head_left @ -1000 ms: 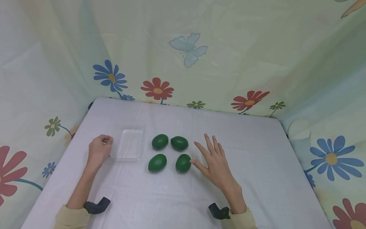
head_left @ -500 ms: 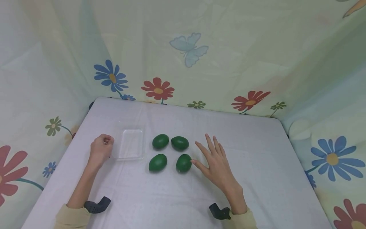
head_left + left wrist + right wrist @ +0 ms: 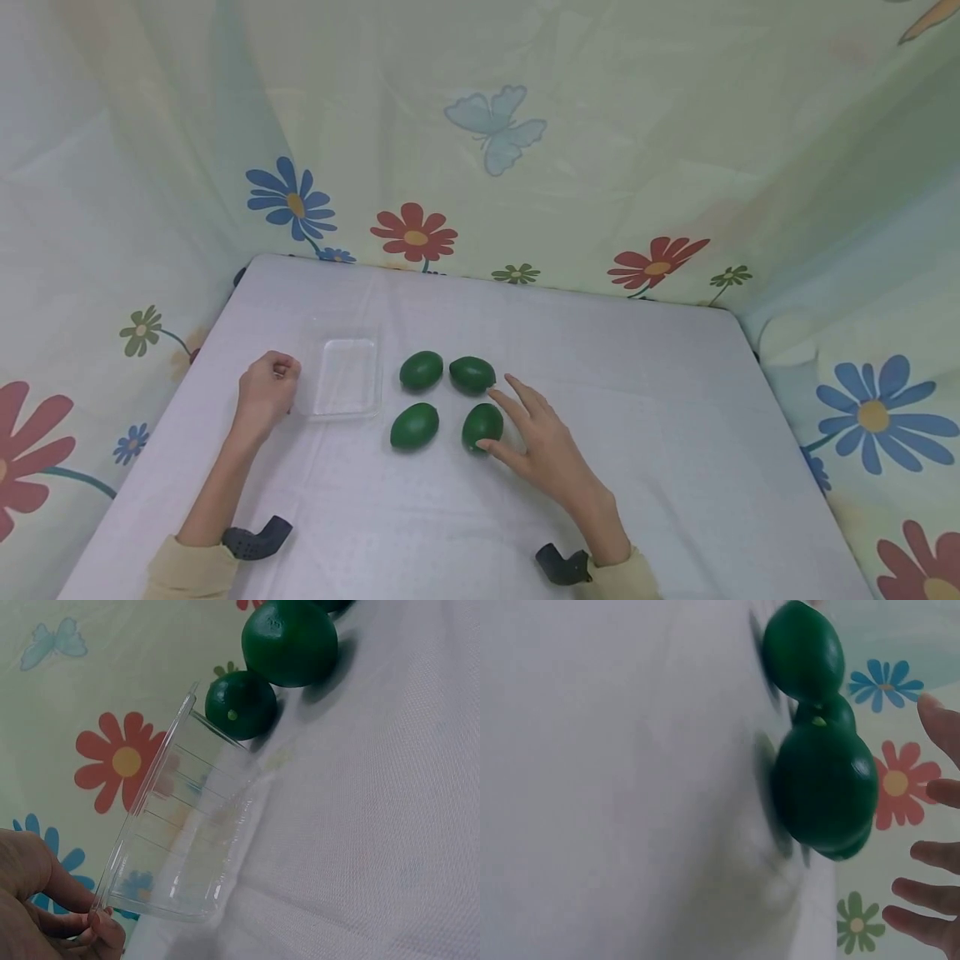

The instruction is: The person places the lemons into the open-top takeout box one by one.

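A clear plastic container (image 3: pixel 348 379) sits on the left of the white-covered table. Its rim is pinched between the thumb and fingers of my left hand (image 3: pixel 264 392), as the left wrist view shows up close (image 3: pixel 56 907). Several green limes lie right of it in two rows: far left (image 3: pixel 422 371), far right (image 3: pixel 472 375), near left (image 3: pixel 415 426) and near right (image 3: pixel 482 427). Fingers spread, my right hand (image 3: pixel 543 446) hovers beside the near right lime, its thumb overlapping that lime's lower edge in the head view. Nothing is in its grasp.
A flower-printed curtain (image 3: pixel 570 208) stands behind the table and along both sides. The white tablecloth (image 3: pixel 720 433) stretches to the right of my right hand. Black wrist devices (image 3: pixel 258 538) sit at both sleeves.
My right hand has moved left and slightly toward me, closer around the near right lime, with its fingers lower. The left hand, container and limes stay essentially where they were.
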{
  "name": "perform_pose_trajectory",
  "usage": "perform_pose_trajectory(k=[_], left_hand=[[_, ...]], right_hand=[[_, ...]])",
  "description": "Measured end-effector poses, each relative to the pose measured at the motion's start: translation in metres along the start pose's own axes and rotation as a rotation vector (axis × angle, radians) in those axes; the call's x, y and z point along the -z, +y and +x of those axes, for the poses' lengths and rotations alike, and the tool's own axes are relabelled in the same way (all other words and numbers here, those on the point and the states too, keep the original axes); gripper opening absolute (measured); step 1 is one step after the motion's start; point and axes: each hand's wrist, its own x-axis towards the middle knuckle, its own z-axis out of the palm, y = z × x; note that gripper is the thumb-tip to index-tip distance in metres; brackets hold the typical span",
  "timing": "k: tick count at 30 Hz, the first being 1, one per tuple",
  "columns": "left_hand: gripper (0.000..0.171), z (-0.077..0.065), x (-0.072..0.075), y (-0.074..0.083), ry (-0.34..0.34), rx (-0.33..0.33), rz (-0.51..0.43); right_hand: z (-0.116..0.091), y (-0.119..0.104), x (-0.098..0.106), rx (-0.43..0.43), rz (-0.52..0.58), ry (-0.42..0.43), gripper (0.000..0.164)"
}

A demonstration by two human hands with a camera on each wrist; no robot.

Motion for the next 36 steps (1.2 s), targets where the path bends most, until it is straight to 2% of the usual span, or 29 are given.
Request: perform_pose_trajectory(k=[6, 12, 24, 36], left_hand=[[0.034, 0.0, 0.0, 0.0, -0.003, -0.003, 0.0], [0.034, 0.0, 0.0, -0.001, -0.016, 0.002, -0.005], [0.034, -0.001, 0.0, 0.0, -0.019, 0.007, -0.005], [0.035, -0.001, 0.0, -0.002, -0.012, -0.012, -0.006]], right_hand=[[0.001, -0.01, -0.015, 0.087, 0.039, -0.021, 0.071], [0.003, -0.016, -0.025, 0.126, 0.013, -0.032, 0.069], [0.002, -0.016, -0.032, 0.081, -0.033, -0.05, 0.058], [0.0, -0.012, -0.034, 0.041, -0.036, -0.067, 0.057]])
